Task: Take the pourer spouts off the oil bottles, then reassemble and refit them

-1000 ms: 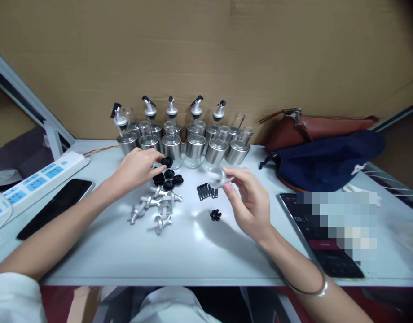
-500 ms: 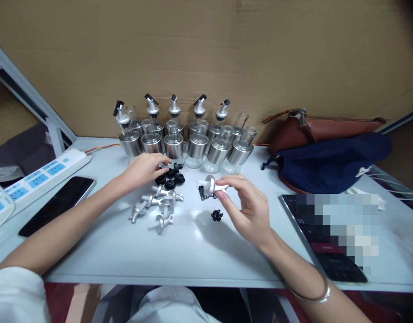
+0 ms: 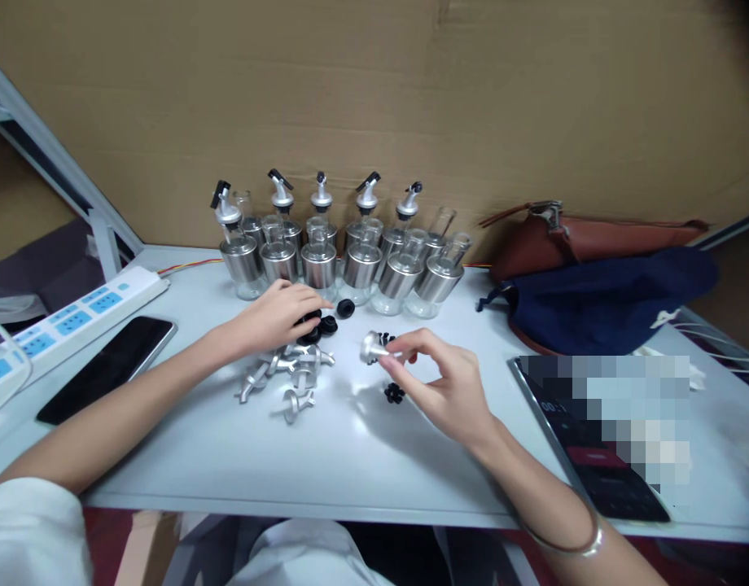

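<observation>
My right hand pinches a silver pourer spout between thumb and fingertips, its round base pointing left. Just beneath it, small black pieces are partly covered. My left hand reaches over a group of black rubber stoppers; its fingers are apart and bent, touching or just above them, and some stoppers are hidden. One single stopper lies to the right of those fingertips. Several loose silver pourer spouts lie in front of my left hand. A cluster of tiny black parts is below my right fingertips.
Glass bottles with steel sleeves stand in rows at the back, several with pourers fitted. On the left are a power strip and a phone. A tablet, navy cloth bag and brown bag lie right.
My left hand has shifted right over the stoppers, and one stopper now lies apart on the right. The spout in my right hand has turned and moved slightly left and down.
</observation>
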Motion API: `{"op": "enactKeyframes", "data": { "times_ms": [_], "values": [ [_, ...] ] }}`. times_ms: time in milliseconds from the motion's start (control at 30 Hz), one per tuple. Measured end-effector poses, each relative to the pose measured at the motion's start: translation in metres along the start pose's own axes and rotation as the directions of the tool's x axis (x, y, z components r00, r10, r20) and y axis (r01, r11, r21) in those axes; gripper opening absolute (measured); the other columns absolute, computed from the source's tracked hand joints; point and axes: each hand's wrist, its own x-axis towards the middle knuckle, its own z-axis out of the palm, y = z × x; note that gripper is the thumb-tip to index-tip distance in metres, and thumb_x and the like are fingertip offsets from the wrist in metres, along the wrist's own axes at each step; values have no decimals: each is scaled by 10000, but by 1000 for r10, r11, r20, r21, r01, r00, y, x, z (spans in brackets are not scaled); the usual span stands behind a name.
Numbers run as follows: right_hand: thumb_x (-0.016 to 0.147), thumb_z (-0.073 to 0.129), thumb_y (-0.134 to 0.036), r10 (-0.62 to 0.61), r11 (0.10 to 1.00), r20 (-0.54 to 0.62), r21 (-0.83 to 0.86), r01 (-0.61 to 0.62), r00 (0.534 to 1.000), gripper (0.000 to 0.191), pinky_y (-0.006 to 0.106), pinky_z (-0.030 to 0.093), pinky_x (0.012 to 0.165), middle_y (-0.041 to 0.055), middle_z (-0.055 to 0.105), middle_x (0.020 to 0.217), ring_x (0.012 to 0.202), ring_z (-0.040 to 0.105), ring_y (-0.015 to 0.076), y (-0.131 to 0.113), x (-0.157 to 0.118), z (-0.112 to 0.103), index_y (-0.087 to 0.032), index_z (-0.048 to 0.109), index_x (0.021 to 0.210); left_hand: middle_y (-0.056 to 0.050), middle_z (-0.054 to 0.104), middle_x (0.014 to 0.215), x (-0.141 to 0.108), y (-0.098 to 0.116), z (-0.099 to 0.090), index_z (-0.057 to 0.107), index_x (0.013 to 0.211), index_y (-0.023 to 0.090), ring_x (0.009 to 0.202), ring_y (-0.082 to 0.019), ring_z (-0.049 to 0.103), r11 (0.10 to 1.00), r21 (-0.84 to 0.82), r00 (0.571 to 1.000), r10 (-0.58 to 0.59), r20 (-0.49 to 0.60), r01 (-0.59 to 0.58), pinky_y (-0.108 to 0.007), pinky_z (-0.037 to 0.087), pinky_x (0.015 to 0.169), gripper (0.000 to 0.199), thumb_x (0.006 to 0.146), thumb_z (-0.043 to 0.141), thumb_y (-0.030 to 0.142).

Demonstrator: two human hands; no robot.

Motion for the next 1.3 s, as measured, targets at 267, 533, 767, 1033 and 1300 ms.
{"op": "enactKeyframes", "data": {
  "times_ms": [267,533,767,1033,1300],
  "values": [
    [816,740,-244,55,997,608,-78,-9,792,211,281,485,725,69,705,919,817,660,202,-3,-4,11,-161,637,981,-76,681,1148,0,13,9,633,1105,179,1025,-197,610,997,32,998,69,10,-69,-338,314,882,259,980,410,225],
    [891,643,-250,-38,995,702,94,-40,711,215,343,480,860,68,716,1018,914,659,205,-12,0,4,-176,664,1092,-83,668,1177,0,13,10,620,1120,162,1061,-198,604,998,-7,998,61,-2,-61,-335,331,915,238,957,457,221],
    [914,562,-188,65,997,430,3,-73,900,103,324,511,801,66,697,968,893,654,196,7,11,5,-183,661,943,-53,692,963,0,22,17,604,951,159,861,-179,614,999,-42,996,-32,-82,29,-328,337,859,134,939,471,175],
    [857,477,-22,117,947,357,-320,4,927,321,389,509,891,100,676,1092,1019,637,228,54,49,30,-163,627,1103,-65,707,1011,1,28,16,632,1000,152,992,-212,611,1000,-13,994,-11,-107,10,-346,323,844,192,958,445,175],
    [826,547,-13,147,911,410,-410,38,900,270,366,508,842,114,656,1010,966,639,250,61,68,56,-152,663,1026,-113,670,1079,-47,117,14,546,1185,151,1044,-258,576,899,-71,890,411,-199,-431,-362,390,819,478,894,505,528]
  ]
}}
